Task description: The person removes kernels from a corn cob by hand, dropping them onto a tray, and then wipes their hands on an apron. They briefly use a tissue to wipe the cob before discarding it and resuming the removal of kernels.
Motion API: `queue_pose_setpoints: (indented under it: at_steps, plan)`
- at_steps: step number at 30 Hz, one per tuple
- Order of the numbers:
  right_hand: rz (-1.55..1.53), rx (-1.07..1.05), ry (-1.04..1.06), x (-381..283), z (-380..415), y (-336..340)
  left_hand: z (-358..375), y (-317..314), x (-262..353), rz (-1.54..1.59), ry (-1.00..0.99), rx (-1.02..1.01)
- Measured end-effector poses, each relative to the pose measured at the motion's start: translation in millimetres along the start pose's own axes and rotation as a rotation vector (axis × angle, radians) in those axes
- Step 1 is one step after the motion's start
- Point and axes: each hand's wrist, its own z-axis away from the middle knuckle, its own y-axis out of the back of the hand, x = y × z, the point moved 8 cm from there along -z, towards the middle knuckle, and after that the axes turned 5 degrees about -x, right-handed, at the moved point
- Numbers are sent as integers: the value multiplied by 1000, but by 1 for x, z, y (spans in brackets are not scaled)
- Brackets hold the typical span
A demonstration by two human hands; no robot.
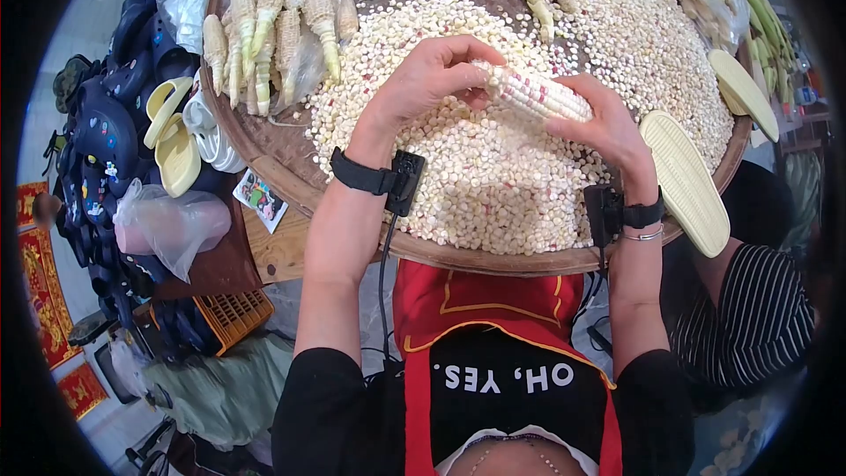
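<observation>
Grip is shared: left hand (436,79) and right hand (604,123) hold opposite ends of one corn cob (539,95), presumably for steadiness, above loose kernels (441,181).

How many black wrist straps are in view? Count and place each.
2: the first strap is around the wrist of the left hand, the second strap around that of the right hand. Neither is hidden.

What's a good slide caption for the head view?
Right hand holds a cob, left hand at its other end, above kernels.
</observation>
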Motion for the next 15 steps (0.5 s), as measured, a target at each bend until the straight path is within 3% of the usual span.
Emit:
queue_pose_setpoints:
  at_steps: [4, 6, 10, 15]
  plan:
    - [109, 30, 84, -16, 2, 2, 0, -7, 5, -167, 4, 18]
    - [115, -10, -31, -6, 1, 0, 2, -3, 2, -246, 68, 23]
    - [118, 29, -4, -1, 1, 0, 3, 3, 0, -139, 45, 45]
    - [171, 88, 43, -8, 1, 3, 1, -2, 3, -284, 26, 77]
